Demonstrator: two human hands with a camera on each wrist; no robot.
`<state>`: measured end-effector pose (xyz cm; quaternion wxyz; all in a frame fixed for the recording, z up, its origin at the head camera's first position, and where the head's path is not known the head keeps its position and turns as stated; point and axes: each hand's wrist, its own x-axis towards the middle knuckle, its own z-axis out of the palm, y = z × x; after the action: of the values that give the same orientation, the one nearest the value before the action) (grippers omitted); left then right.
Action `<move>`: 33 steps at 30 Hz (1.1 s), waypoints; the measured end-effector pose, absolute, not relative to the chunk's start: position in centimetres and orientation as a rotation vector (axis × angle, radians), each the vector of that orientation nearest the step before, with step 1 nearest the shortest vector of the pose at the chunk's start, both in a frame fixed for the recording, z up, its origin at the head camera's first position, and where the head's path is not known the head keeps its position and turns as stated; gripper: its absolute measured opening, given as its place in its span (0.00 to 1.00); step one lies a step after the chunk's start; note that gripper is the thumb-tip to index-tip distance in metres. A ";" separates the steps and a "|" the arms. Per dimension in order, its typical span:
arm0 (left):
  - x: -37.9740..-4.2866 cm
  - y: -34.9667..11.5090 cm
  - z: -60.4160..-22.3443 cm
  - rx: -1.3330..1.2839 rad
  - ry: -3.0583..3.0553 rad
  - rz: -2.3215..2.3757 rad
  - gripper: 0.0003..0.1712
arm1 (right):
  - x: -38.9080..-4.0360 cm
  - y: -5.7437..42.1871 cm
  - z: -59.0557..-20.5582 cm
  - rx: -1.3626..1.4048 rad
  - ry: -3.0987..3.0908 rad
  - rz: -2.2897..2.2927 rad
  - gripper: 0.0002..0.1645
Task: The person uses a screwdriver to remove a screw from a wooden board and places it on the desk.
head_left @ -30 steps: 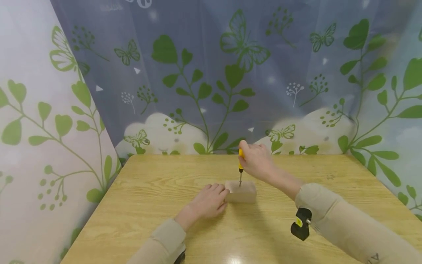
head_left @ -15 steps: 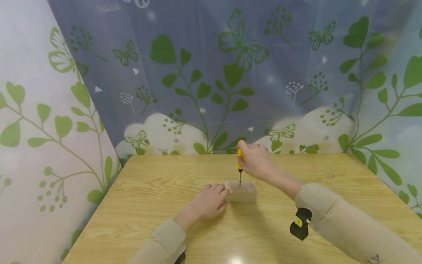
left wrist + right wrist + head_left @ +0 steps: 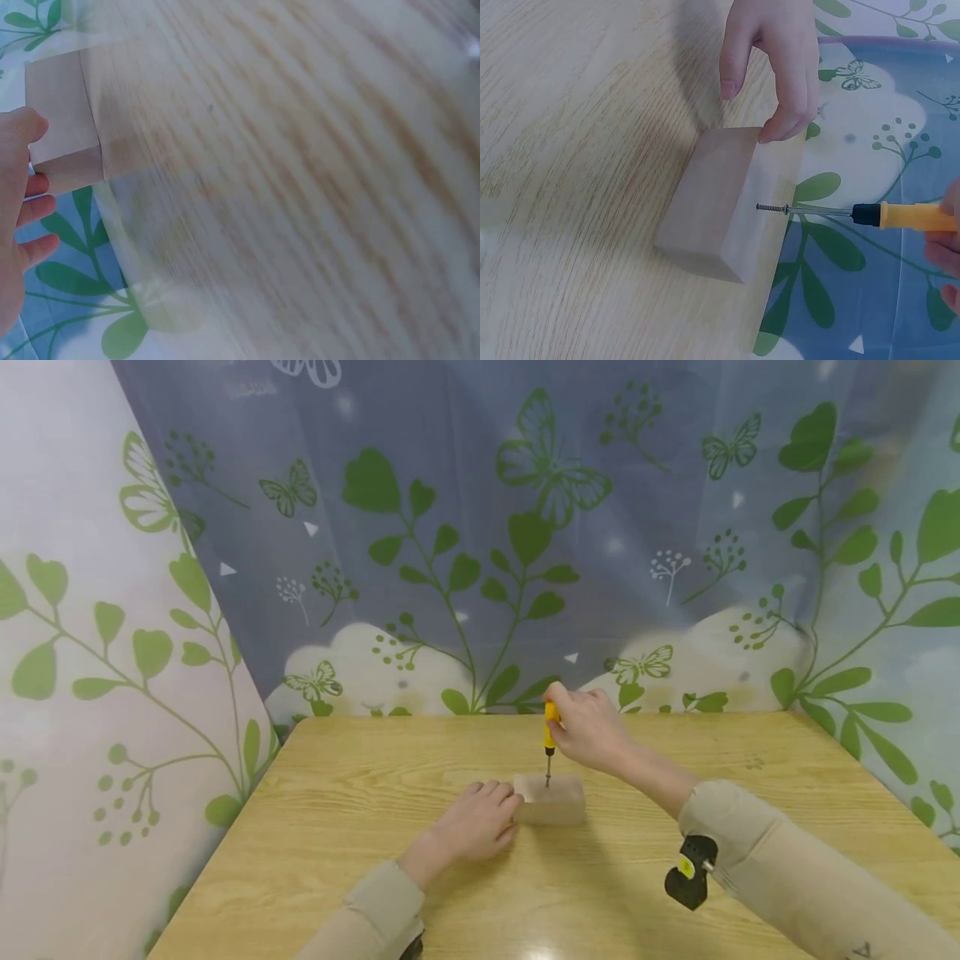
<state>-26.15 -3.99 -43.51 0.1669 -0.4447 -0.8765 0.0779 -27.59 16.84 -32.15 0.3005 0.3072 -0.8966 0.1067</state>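
**Yellow screwdriver (image 3: 551,731) held upright on a pale block (image 3: 551,813)**

At the near edge, two beige sleeves (image 3: 813,868) are seen, a black device (image 3: 691,872) being worn at the right one. On the left, the block's left end is touched by the fingertips of the left hand (image 3: 471,823) – its fingers relaxed, its thumb held apart from them. The block is laid flat near the middle of the wood-grained tabletop (image 3: 300,852). A screw (image 3: 771,208) is stood at the block's top face, its head met by the screwdriver's tip; whether the surface has been pierced cannot be told. Above, the yellow handle is gripped by the curled fingers of the right hand (image 3: 588,731). Beyond the far edge, a blue cloth (image 3: 465,435) is hung – patterned with green leaves and butterflies.
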 end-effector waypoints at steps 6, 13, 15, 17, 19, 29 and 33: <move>-26.2 -4.0 -43.5 -1.264 -2.496 0.233 0.17 | -27.5 16.9 -32.2 0.814 -2.391 0.293 0.16; -26.2 -4.0 -43.5 -1.267 -2.485 0.261 0.20 | -27.5 17.1 -32.2 0.802 -2.398 0.312 0.16; -26.2 -4.0 -43.5 -1.272 -2.484 0.263 0.21 | -27.5 17.1 -32.3 0.796 -2.399 0.309 0.15; -26.1 -4.0 -43.3 -1.277 -2.490 0.259 0.22 | -27.4 17.1 -32.4 0.791 -2.411 0.307 0.14; -26.0 -4.1 -43.2 -1.282 -2.496 0.259 0.22 | -27.3 17.1 -32.5 0.792 -2.421 0.301 0.13; -25.6 -3.6 -42.2 -1.323 -2.517 0.339 0.26 | -27.5 17.0 -33.0 0.744 -2.378 0.321 0.21; -25.5 -3.5 -42.1 -1.322 -2.538 0.350 0.26 | -27.7 17.0 -33.0 0.730 -2.355 0.267 0.20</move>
<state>-25.49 -3.46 -42.13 0.1291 -0.4546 -0.8730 0.1205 -27.70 17.02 -33.03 0.3250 0.2783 -0.8981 0.1018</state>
